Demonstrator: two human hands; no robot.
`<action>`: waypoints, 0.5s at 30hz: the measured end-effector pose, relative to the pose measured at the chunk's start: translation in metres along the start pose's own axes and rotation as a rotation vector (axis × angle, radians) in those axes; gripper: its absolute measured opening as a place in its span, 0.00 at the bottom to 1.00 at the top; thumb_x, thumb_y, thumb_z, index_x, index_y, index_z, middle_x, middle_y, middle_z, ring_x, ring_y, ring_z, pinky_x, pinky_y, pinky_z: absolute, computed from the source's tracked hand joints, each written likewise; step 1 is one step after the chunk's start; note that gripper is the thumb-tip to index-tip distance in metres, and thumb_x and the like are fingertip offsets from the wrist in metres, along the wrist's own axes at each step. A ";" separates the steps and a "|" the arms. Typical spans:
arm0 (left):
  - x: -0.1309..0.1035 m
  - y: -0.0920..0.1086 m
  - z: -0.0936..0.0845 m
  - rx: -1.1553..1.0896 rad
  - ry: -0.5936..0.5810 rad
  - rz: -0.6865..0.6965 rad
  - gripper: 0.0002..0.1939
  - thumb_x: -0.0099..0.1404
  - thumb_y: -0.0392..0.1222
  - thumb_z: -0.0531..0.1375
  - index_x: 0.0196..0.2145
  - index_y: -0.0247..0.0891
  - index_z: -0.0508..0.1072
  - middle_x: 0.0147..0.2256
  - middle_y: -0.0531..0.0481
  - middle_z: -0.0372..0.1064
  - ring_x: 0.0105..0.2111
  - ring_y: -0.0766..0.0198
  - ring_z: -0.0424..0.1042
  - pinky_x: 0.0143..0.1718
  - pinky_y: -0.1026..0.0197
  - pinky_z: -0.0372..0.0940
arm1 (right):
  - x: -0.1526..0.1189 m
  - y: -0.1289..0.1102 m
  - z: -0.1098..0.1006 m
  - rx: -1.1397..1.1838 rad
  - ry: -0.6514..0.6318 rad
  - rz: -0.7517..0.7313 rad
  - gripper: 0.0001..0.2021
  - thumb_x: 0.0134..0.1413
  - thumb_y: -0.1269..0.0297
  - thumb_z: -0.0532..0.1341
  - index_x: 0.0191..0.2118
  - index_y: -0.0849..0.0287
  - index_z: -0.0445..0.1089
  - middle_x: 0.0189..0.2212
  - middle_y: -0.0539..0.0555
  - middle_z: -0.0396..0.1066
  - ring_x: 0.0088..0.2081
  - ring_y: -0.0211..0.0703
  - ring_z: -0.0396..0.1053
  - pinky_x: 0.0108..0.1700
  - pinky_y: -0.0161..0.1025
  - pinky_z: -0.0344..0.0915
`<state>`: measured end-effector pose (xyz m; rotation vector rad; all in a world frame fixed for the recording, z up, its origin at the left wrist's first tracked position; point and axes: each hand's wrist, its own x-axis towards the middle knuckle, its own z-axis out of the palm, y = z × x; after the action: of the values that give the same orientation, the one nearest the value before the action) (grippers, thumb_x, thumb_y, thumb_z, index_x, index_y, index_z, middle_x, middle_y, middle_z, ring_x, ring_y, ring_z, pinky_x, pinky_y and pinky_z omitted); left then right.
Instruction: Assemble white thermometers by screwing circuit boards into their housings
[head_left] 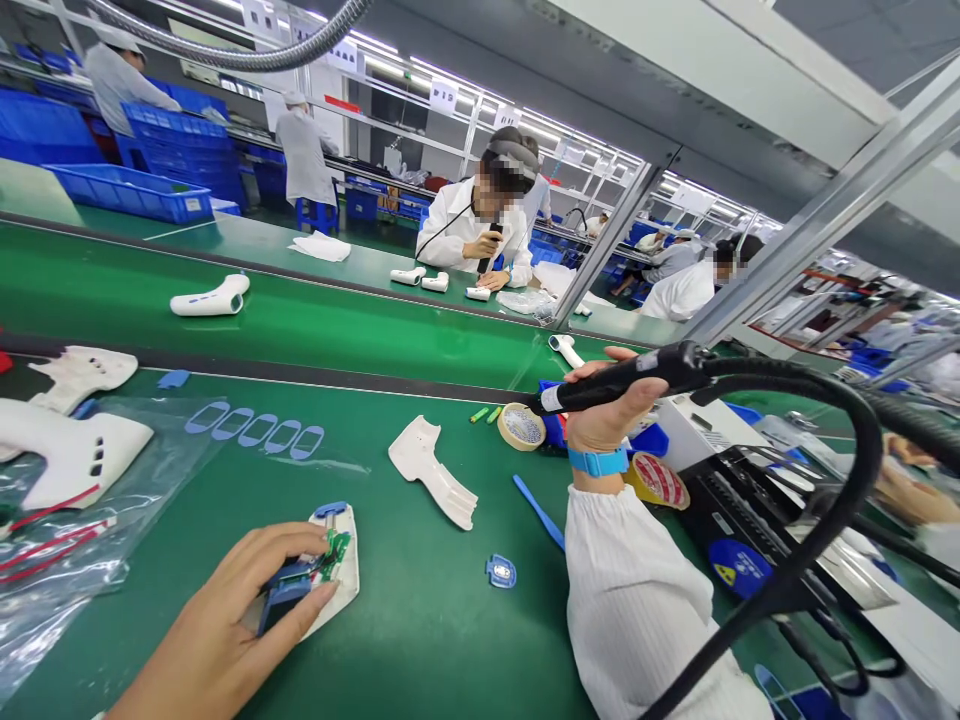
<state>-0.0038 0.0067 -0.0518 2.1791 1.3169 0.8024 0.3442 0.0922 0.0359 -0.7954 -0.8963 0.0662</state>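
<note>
My left hand (240, 600) grips a white housing part (343, 590) with a green circuit board (335, 553) and blue pieces in it, low on the green bench. My right hand (611, 405), wearing a blue wrist strap (598, 461), is wrapped round a black handheld tool (630, 378) with a thick cable, raised near the bench's far edge. Between the hands lie a curved white shell (433, 470), a small blue part (501, 571) and a blue stick (538, 512).
At the left, white shells (90, 445) lie by plastic film and red wires. Several blue frames (256, 428) lie in a row. A tape roll (522, 427) and a black device (757, 540) are to the right. Beyond runs a green belt (337, 335); a person sits opposite.
</note>
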 end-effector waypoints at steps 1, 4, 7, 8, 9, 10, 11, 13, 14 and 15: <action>0.000 0.002 -0.001 -0.008 0.003 -0.004 0.14 0.58 0.52 0.57 0.41 0.48 0.68 0.45 0.50 0.68 0.45 0.57 0.69 0.44 0.61 0.66 | 0.000 -0.001 0.000 -0.001 -0.009 0.004 0.24 0.46 0.39 0.51 0.32 0.57 0.64 0.15 0.45 0.63 0.16 0.35 0.63 0.20 0.35 0.60; 0.001 0.008 -0.005 -0.052 -0.024 -0.036 0.13 0.61 0.51 0.55 0.42 0.48 0.68 0.43 0.51 0.69 0.42 0.59 0.71 0.40 0.63 0.67 | -0.003 -0.006 0.001 -0.011 -0.042 0.047 0.23 0.43 0.40 0.55 0.28 0.58 0.65 0.13 0.45 0.63 0.14 0.35 0.61 0.17 0.33 0.57; 0.004 0.013 -0.010 -0.104 -0.076 -0.030 0.11 0.63 0.50 0.52 0.42 0.48 0.68 0.40 0.52 0.70 0.40 0.61 0.71 0.38 0.65 0.67 | -0.008 -0.023 0.007 0.047 0.009 0.116 0.26 0.44 0.36 0.50 0.27 0.58 0.65 0.12 0.45 0.62 0.14 0.35 0.61 0.17 0.33 0.58; 0.005 0.014 -0.011 -0.114 -0.092 -0.022 0.11 0.64 0.50 0.52 0.41 0.48 0.68 0.40 0.52 0.70 0.40 0.62 0.70 0.39 0.66 0.66 | -0.011 -0.032 0.011 0.091 0.037 0.167 0.28 0.43 0.34 0.49 0.27 0.58 0.65 0.11 0.45 0.62 0.14 0.34 0.60 0.17 0.33 0.58; 0.006 0.015 -0.012 -0.121 -0.101 -0.018 0.11 0.64 0.49 0.52 0.41 0.48 0.68 0.40 0.52 0.70 0.41 0.62 0.70 0.40 0.66 0.66 | -0.015 -0.042 0.014 0.140 0.064 0.229 0.30 0.42 0.32 0.47 0.26 0.58 0.64 0.11 0.45 0.61 0.14 0.34 0.60 0.17 0.33 0.59; 0.007 0.016 -0.013 -0.125 -0.107 -0.019 0.11 0.64 0.49 0.52 0.42 0.48 0.69 0.40 0.51 0.70 0.41 0.62 0.70 0.41 0.65 0.65 | -0.019 -0.053 0.019 0.187 0.085 0.294 0.31 0.41 0.31 0.46 0.25 0.58 0.64 0.10 0.44 0.60 0.13 0.34 0.59 0.17 0.33 0.59; 0.009 0.017 -0.014 -0.130 -0.111 -0.021 0.11 0.65 0.48 0.51 0.42 0.47 0.69 0.40 0.51 0.69 0.41 0.62 0.70 0.41 0.65 0.65 | -0.025 -0.063 0.024 0.227 0.090 0.353 0.32 0.40 0.30 0.45 0.25 0.58 0.64 0.10 0.45 0.60 0.13 0.34 0.59 0.17 0.33 0.59; 0.011 0.019 -0.014 -0.137 -0.110 -0.021 0.11 0.65 0.47 0.51 0.41 0.45 0.70 0.38 0.50 0.70 0.40 0.62 0.69 0.40 0.63 0.65 | -0.039 -0.083 0.034 0.275 0.065 0.434 0.33 0.40 0.29 0.44 0.24 0.58 0.64 0.11 0.45 0.60 0.14 0.34 0.59 0.17 0.33 0.59; 0.012 0.021 -0.014 -0.139 -0.105 -0.015 0.11 0.65 0.47 0.52 0.40 0.44 0.71 0.37 0.50 0.70 0.38 0.62 0.69 0.40 0.63 0.64 | -0.047 -0.090 0.040 0.289 0.044 0.464 0.33 0.40 0.29 0.44 0.24 0.58 0.65 0.11 0.45 0.60 0.14 0.34 0.59 0.17 0.33 0.59; 0.013 0.023 -0.015 -0.141 -0.099 -0.005 0.11 0.64 0.47 0.52 0.39 0.43 0.71 0.36 0.50 0.71 0.37 0.62 0.69 0.39 0.62 0.64 | -0.055 -0.097 0.045 0.304 0.017 0.495 0.33 0.39 0.29 0.44 0.24 0.58 0.65 0.11 0.46 0.60 0.14 0.34 0.59 0.17 0.33 0.59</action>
<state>0.0057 0.0100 -0.0230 2.0772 1.1801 0.7517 0.2506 0.0291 0.0782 -0.7140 -0.6357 0.6150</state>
